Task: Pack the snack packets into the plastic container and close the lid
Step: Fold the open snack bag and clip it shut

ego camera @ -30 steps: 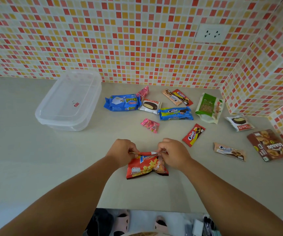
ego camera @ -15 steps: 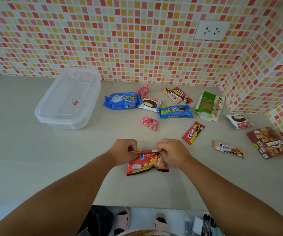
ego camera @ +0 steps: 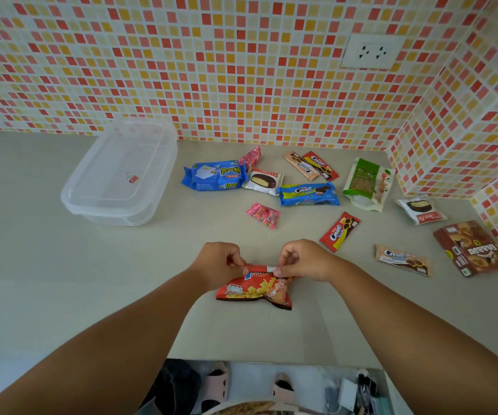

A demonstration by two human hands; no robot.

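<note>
The plastic container (ego camera: 119,175) sits lidded and apparently empty, well left of and beyond the red chip packet (ego camera: 256,289), so packing has barely begun. The left hand (ego camera: 219,262) and right hand (ego camera: 304,259) each pinch the packet's folded top edge. Next, probably, the lid must come off. Fingertips hide the fold; other packets lie scattered beyond and to the right.

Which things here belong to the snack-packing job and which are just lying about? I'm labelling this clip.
Job: red chip packet pinched by left hand and right hand; plastic container, lid on; loose packets such as blue biscuit pack and brown snack box.

Lying about: wall socket; sandals on the floor.
</note>
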